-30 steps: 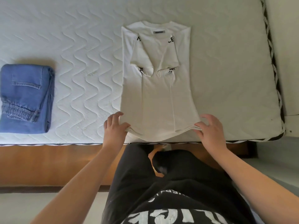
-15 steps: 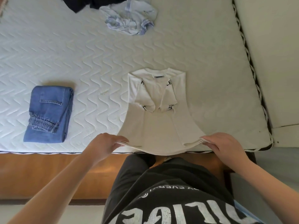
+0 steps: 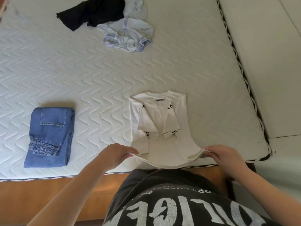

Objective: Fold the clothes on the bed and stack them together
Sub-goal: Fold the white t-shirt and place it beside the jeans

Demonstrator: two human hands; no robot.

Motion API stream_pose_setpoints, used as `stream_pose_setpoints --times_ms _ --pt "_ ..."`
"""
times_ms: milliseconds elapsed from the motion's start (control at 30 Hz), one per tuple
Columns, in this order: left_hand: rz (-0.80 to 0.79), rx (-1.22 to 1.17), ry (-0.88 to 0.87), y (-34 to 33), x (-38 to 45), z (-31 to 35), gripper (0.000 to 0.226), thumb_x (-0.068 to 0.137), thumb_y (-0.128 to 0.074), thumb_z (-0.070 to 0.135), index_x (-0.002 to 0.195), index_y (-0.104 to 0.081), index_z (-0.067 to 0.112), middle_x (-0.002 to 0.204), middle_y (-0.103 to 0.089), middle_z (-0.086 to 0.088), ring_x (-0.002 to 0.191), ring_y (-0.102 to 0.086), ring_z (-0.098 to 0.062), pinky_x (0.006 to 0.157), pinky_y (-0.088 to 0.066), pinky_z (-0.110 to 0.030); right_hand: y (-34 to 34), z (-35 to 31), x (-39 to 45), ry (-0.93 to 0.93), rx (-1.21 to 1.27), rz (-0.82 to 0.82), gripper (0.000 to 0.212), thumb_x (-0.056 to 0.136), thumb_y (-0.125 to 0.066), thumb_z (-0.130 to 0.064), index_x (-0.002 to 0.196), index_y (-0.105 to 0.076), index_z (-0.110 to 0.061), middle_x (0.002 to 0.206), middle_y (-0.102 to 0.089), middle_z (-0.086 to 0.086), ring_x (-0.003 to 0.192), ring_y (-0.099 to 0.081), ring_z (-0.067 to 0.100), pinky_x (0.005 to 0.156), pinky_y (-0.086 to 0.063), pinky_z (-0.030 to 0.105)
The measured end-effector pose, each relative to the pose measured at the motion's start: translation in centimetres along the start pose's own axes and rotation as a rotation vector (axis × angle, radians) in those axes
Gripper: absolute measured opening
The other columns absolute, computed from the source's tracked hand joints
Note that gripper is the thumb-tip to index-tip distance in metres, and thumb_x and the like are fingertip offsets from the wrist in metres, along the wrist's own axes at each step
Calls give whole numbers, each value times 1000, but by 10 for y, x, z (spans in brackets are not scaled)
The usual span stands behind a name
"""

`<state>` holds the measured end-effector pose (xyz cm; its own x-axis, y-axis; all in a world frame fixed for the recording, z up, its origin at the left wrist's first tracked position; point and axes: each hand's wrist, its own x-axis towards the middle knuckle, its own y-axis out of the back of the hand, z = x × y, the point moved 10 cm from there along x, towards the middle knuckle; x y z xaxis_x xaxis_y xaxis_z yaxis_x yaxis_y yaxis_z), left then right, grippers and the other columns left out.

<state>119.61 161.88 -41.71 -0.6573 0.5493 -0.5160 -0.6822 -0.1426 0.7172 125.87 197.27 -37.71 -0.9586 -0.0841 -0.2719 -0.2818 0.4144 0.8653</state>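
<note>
Nearest the camera is the person's dark printed T-shirt, and just beyond it both forearms reach out over the wooden bed frame to the near edge of the mattress.

The left hand pinches the left corner of the white T-shirt's hem, thumb on top and fingers curled beneath the cloth. The right hand grips the right corner in the same way, its fingers closed over the layered edge. Between the two hands the hem is lifted clear of the mattress and sags in a shallow curve toward the person; the underside of the grip is hidden, so how many layers each hand holds cannot be told.

Beyond the fingers the rest of the white T-shirt lies flat on the mattress, sides folded inward, both sleeves crossed over the middle with their black lettering showing, and the collar label at the far end.

Well to the left of the left hand's fingers sit the folded blue jeans, pocket and elastic cuff upward, apart from the shirt.

Far past both hands, near the top of the view, lie a crumpled light blue garment and, touching it on its left, an unfolded black garment.
</note>
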Motion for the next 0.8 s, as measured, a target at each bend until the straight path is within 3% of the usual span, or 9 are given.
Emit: stream_pose_setpoints --times_ms 100,267,433,567,700,800 --pt "-51 27 -29 17 26 -13 26 103 -46 37 120 -65 40 116 -68 21 108 -62 -5 93 -46 -27 5 -1 17 -49 62 -20 26 94 -64 -21 117 -71 -30 106 -72 -12 94 -65 9 78 -46 24" --pt "-126 107 -45 35 72 -37 28 104 -44 32 126 -61 35 123 -62 20 114 -55 -6 87 -33 -14 6 1 58 -38 118 -84 32 99 -53 -14 122 -67 -31 107 -65 -16 95 -61 6 84 -40 15" --pt "-243 87 37 41 122 -59 38 105 -40 27 135 -51 50 134 -56 19 123 -49 -8 100 -36 -23 7 12 118 43 139 -60 31 95 -58 -2 114 -73 -22 111 -68 -12 98 -57 -3 87 -33 0" --pt "-270 90 78 47 167 -75 43 106 -37 22 135 -50 52 137 -55 15 127 -48 -11 99 -36 -26 0 24 178 78 172 -89 22 92 -63 -2 107 -76 -13 102 -72 -4 89 -63 9 77 -36 5" --pt "-207 123 99 57 219 -90 43 105 -37 19 132 -55 47 133 -59 11 121 -52 -14 85 -32 -23 -13 42 236 86 186 -145 20 94 -61 -4 108 -75 -8 100 -72 1 87 -61 11 77 -33 -1" --pt "-206 121 129 56 258 -108 43 105 -38 18 132 -56 44 135 -59 5 122 -53 -18 90 -38 -27 -34 65 279 36 214 -198 22 97 -58 -10 114 -72 -10 108 -71 0 93 -59 9 78 -34 4"
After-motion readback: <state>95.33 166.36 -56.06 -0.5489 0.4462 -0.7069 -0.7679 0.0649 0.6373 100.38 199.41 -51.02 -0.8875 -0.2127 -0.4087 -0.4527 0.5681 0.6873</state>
